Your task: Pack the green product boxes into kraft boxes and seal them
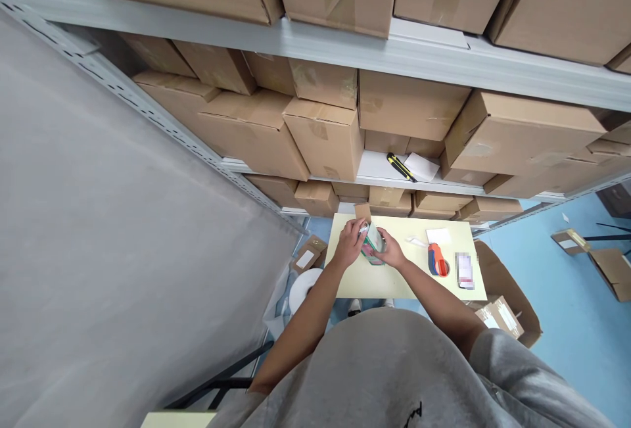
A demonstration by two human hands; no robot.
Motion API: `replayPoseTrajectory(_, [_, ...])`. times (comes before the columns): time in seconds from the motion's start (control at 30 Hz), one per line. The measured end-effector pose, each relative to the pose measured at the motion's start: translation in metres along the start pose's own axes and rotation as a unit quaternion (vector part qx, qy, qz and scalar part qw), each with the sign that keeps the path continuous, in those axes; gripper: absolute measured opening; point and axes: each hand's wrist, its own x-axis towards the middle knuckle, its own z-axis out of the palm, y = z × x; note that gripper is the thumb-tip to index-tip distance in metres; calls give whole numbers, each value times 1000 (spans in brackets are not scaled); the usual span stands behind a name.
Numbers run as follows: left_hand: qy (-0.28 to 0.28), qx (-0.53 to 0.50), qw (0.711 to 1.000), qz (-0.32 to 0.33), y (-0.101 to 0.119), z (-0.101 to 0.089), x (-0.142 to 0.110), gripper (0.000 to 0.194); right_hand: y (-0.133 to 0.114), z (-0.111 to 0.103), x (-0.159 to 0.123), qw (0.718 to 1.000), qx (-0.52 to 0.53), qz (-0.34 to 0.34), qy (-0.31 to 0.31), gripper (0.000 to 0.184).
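Observation:
A small green, white and pink box [373, 244] is held tilted over the cream-coloured table [404, 283]. My left hand [349, 242] is closed at its upper left end, where a bit of white shows by the fingertips. On the other side, my right hand [392, 250] grips the box between thumb and fingers. Just behind my left hand stands a piece of brown cardboard [363, 210]; what it belongs to is partly hidden. An orange and blue tape dispenser [436, 260] lies on the table, right of my right hand.
A white paper [438, 236] and a blurred-out flat item [464, 270] lie on the table's right side. A box cutter [401, 167] rests on the shelf above, among cardboard boxes [323, 137]. An open carton [523, 309] stands right, a white roll [302, 286] left.

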Motion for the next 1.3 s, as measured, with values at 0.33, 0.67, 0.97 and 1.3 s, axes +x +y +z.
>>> replayPoseTrajectory(0.33, [-2, 47, 998, -30, 7, -2, -5, 70, 2, -2, 0, 998, -57, 16, -17, 88])
replayPoseTrajectory(0.67, [14, -103, 985, -138, 6, 7, 2, 53, -5, -10, 8, 996, -83, -2, -20, 91])
replayPoseTrajectory(0.97, [77, -139, 975, -153, 1, 9, 6, 72, -10, -15, 23, 999, -15, -21, -22, 91])
replayPoseTrajectory(1.3, [229, -351, 827, -374, -13, 39, -24, 59, 49, 3, -8, 961, 113, 185, 173, 75])
